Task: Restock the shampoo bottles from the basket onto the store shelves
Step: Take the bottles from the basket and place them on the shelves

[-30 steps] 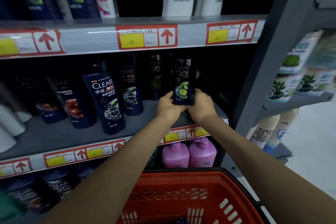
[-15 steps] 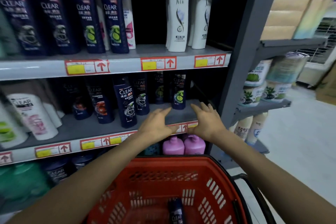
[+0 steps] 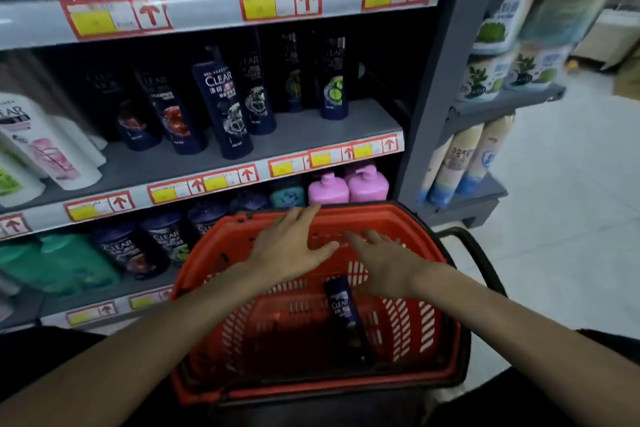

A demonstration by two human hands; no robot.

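A red plastic basket (image 3: 429,367) sits low in front of me. One dark blue shampoo bottle (image 3: 343,308) lies on its floor. My left hand (image 3: 291,246) hovers over the basket's far rim, fingers spread, holding nothing. My right hand (image 3: 384,260) hangs open above the basket, just right of the bottle's top and apart from it. On the middle shelf (image 3: 311,135) stand several dark blue shampoo bottles; the rightmost one with a lime label (image 3: 333,87) stands alone near the shelf's right end.
White bottles (image 3: 45,146) fill the middle shelf's left end. Pink bottles (image 3: 346,184) and dark and green bottles stand on the lower shelf behind the basket. A grey upright (image 3: 433,80) bounds the shelves; a side rack (image 3: 502,104) with packs stands right. Pale floor lies further right.
Both hands let go of the lime-label bottle on the middle shelf, then drew back and down over the basket. The view tilted down.
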